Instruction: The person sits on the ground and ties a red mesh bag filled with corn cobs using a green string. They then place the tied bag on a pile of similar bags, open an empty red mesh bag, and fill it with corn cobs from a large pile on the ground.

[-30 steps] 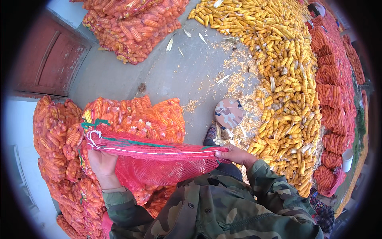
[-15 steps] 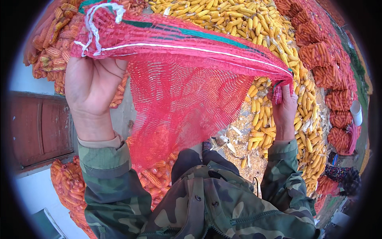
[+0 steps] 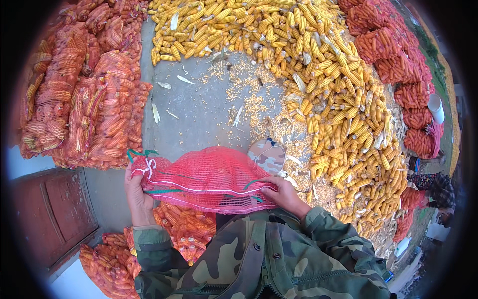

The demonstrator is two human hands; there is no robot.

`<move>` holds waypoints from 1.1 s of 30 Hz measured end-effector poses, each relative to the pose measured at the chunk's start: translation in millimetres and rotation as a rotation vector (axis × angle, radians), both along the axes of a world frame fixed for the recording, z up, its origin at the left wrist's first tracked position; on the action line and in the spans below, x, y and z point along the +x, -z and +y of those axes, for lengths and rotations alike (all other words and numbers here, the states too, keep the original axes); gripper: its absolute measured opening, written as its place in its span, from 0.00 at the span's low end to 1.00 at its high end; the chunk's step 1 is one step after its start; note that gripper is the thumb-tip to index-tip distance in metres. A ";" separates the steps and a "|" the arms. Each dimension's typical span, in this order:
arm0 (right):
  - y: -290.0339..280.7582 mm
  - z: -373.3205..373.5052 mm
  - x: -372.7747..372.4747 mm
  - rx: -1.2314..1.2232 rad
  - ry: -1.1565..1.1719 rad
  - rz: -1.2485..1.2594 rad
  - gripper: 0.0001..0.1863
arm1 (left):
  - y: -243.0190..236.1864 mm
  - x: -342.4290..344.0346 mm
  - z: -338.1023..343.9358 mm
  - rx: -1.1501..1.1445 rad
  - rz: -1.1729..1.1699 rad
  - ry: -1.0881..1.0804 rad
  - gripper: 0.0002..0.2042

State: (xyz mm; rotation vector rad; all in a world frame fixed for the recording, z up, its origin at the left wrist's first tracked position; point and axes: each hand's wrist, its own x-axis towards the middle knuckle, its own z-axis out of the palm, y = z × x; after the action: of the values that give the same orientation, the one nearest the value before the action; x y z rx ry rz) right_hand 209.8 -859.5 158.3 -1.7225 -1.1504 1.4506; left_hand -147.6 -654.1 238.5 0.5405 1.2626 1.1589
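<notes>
My left hand (image 3: pixel 140 197) grips one end of an empty red mesh sack (image 3: pixel 204 174), near a knot of white and green drawstrings. My right hand (image 3: pixel 285 197) grips the other end of the sack's rim, so it stretches sideways in front of my body with its fabric lying loosely bunched between them. A round camouflage-patterned seat (image 3: pixel 269 152) sits just beyond the sack, partly hidden by it.
Filled sacks of corn (image 3: pixel 109 114) stand left, behind me and along the right (image 3: pixel 413 94). Loose yellow cobs (image 3: pixel 338 99) heap across the back and right. Kernels and husks litter the concrete (image 3: pixel 189 114). A red door (image 3: pixel 55 209) is at left; another person (image 3: pixel 433 192) is at far right.
The sack was raised high and spread open half a second ago; now it has dropped lower and bunched up, with both hands still on it. The view has shifted with my head.
</notes>
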 end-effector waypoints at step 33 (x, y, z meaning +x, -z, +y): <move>34.3 196.1 18.4 -0.299 0.451 0.559 0.15 | -24.2 -14.6 109.9 -0.046 0.240 0.015 0.25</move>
State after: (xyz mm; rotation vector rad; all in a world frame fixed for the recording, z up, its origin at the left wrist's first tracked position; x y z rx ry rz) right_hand 228.2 -663.3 124.0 -1.4797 -0.2418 1.7020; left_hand -162.2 -544.2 262.7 0.6689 1.4843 1.0720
